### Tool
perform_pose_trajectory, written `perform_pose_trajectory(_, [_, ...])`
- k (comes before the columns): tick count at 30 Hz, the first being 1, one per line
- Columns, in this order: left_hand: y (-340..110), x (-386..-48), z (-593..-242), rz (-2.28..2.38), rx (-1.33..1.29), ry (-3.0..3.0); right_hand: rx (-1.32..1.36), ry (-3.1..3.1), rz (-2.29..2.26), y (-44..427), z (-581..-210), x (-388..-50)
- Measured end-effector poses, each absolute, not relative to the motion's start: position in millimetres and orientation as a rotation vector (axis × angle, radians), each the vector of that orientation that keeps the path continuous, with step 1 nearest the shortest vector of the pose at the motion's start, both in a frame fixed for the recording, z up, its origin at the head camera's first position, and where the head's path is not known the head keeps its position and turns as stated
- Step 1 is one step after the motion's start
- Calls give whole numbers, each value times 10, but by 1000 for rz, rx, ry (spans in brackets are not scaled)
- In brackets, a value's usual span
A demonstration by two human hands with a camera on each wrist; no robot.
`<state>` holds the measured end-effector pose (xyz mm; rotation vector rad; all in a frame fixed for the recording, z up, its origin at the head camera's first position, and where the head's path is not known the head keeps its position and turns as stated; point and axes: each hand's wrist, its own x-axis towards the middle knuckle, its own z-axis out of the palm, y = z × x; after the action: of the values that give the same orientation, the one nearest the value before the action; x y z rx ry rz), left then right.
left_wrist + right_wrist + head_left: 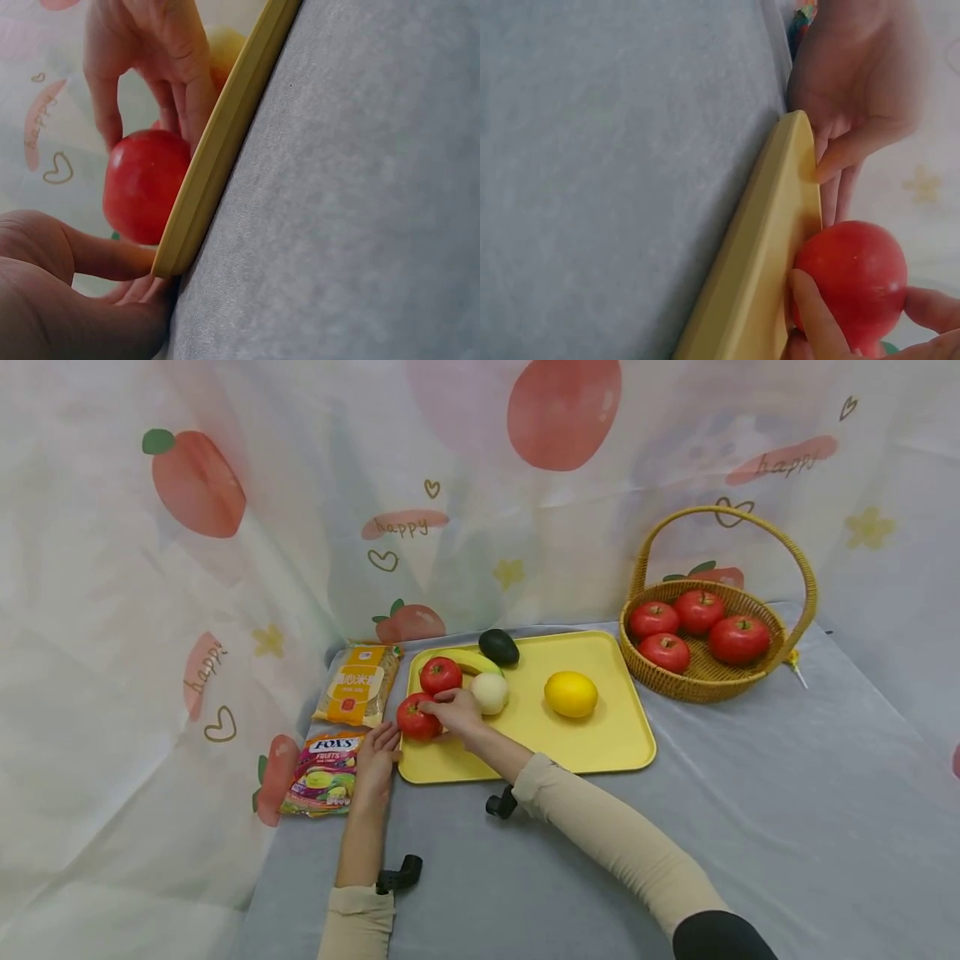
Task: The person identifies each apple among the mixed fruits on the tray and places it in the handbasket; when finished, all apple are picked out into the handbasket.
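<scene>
At the left end of the yellow tray [600, 747], my right hand [459, 713] grips a red tomato [415, 720] between thumb and fingers. The tomato sits low against the tray, close to its rim in the left wrist view. My left hand [375, 762] holds the tray's left edge, its thumb [112, 255] at the rim and the other fingers on the outer side. Just behind the gripped tomato lies a second tomato [440, 674]. A banana [472, 661], a dark avocado [498, 647], a round whitish onion-like piece [491, 695] and a lemon [571, 694] share the tray.
Left of the tray lie a bag of grain [358, 685] and a FOX'S fruit candy bag [324, 777], which my left hand partly covers. A handled wicker basket [682, 692] with several tomatoes stands at the back right. Grey cloth [750, 793] covers the table.
</scene>
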<state>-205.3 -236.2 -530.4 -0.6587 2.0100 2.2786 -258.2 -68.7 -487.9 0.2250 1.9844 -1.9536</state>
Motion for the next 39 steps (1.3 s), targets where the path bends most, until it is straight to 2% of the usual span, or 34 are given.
perform_pose_trajectory(16, [-2366,-2039,-5305,2317,-622,2000,177,1915,-2001,-612,-4849,-2557])
perform_pose_trajectory(39, [-2366,-2060,-5264,2262,-647,2023,11,1859,-2006,-382,-4459,-2546])
